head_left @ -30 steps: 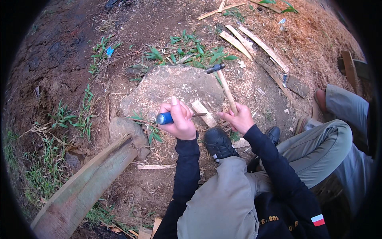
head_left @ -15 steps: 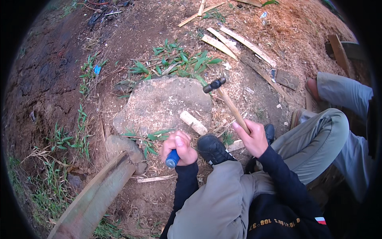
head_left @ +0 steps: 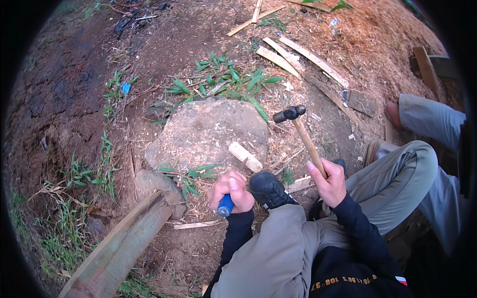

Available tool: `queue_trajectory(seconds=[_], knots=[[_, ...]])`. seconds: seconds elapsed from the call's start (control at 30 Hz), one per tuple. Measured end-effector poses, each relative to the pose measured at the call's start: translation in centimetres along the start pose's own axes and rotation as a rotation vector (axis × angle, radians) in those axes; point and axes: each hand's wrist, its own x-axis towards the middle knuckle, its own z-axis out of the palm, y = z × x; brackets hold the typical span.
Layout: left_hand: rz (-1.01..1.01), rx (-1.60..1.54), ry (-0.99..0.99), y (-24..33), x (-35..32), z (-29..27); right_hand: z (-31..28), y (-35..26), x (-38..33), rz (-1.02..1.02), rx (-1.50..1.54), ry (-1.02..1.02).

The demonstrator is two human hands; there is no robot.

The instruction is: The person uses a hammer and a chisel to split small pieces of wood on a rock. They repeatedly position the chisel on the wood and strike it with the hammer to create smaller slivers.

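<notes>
My left hand [head_left: 232, 191] is wrapped round the blue handle of a chisel [head_left: 225, 205]. Its butt end faces me; most of the blade is hidden, with a thin dark tip seeming to show by a short pale piece of wood [head_left: 239, 149]. That wood lies at the near right edge of a flat stone [head_left: 208, 124] dusted with chips. To the right, my right hand [head_left: 329, 183] grips the wooden handle of a ball-peen hammer [head_left: 309, 141]. The hammer's dark head is raised, apart from the chisel and the wood.
My black shoe [head_left: 271, 188] is close beside the wood. A thick plank [head_left: 119, 243] leans on a smaller rock [head_left: 159, 181] at left. Wooden strips [head_left: 313, 59] and shavings lie beyond the stone. Another person's legs [head_left: 430, 116] are at right. Weeds [head_left: 233, 82] grow behind the stone.
The hammer has moved right and slightly down, its head turned a little. My left hand with the chisel sits slightly right and lower in view; the whole scene has shifted a little too.
</notes>
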Motion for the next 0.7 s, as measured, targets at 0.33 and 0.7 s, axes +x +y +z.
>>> queue_trajectory(seconds=[0.33,0.7], knots=[[-0.051,0.001,-0.004,0.3,0.0,-0.4,0.2,0.3,0.0,-0.018,-0.024,-0.009],[-0.062,0.245,-0.085,-0.8,2.1,1.1,-2.0,-3.3,0.4,-0.152,-0.049,-0.144]])
